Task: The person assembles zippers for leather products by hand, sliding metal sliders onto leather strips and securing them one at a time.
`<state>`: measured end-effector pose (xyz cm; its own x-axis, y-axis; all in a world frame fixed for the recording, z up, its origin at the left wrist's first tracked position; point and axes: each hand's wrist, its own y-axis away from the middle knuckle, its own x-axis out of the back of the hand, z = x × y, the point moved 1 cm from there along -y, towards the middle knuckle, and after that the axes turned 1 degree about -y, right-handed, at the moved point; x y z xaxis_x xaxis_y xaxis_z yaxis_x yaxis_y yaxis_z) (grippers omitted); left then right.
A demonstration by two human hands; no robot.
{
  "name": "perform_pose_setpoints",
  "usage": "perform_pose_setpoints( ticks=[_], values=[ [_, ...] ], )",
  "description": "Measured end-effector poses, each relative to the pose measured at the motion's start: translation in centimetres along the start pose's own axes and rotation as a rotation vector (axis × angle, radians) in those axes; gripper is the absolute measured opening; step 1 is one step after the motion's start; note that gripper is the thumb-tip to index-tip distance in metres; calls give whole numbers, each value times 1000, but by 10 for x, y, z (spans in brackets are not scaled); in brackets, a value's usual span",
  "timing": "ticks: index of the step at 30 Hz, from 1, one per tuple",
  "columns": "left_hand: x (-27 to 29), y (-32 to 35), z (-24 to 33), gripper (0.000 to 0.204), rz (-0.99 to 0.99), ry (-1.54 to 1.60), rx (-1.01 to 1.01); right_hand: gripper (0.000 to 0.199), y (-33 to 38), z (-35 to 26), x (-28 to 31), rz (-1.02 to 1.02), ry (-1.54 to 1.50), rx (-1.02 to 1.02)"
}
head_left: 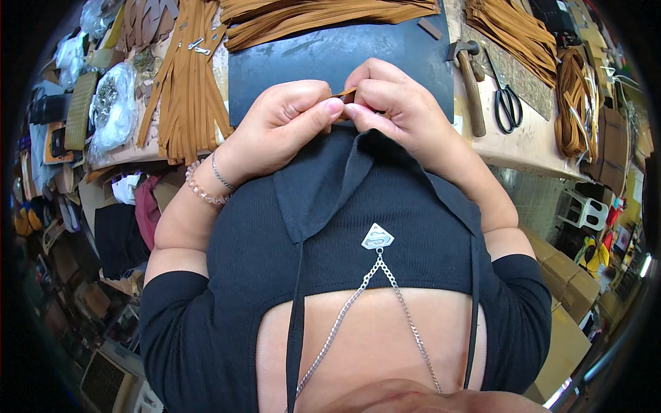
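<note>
My left hand (289, 117) and my right hand (399, 103) meet close to my chest, over the near edge of a dark work mat (330, 58). Both pinch a small tan strip piece (346, 94) between thumbs and fingertips; most of it is hidden by the fingers. My left wrist wears a bead bracelet and a thin chain. Stacks of tan zipper strips (186, 76) lie left of the mat, and more of them (323, 17) lie along its far edge.
A hammer (469, 76) and black scissors (508, 103) lie on the bench to the right, beside more tan strip bundles (571, 103). Clear bags of small metal parts (113, 110) sit at the left. Cardboard boxes (564, 303) stand on the floor at right.
</note>
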<state>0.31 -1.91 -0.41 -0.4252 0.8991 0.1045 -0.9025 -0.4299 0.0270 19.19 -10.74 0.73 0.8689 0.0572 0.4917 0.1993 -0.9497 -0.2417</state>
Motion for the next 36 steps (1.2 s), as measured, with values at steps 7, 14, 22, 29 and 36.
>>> perform_pose_setpoints(
  ticks=[7, 14, 22, 29, 36],
  values=[
    [8, 2, -8, 39, 146, 215, 36, 21, -1, -3, 3, 27, -112, -59],
    [-9, -6, 6, 16, 244, 230, -40, 21, -4, 0, 4, 76, 15, -6],
    [-12, -9, -5, 14, 415, -69, -189, 19, -9, 11, -6, 80, 86, 53],
    [-8, -33, -10, 6, 555, -480, -431, 19, -18, 26, -13, 356, 143, 104],
    [-12, -36, -22, 8, 570, -360, -378, 21, -14, 40, -15, 359, 374, -9]
  ],
)
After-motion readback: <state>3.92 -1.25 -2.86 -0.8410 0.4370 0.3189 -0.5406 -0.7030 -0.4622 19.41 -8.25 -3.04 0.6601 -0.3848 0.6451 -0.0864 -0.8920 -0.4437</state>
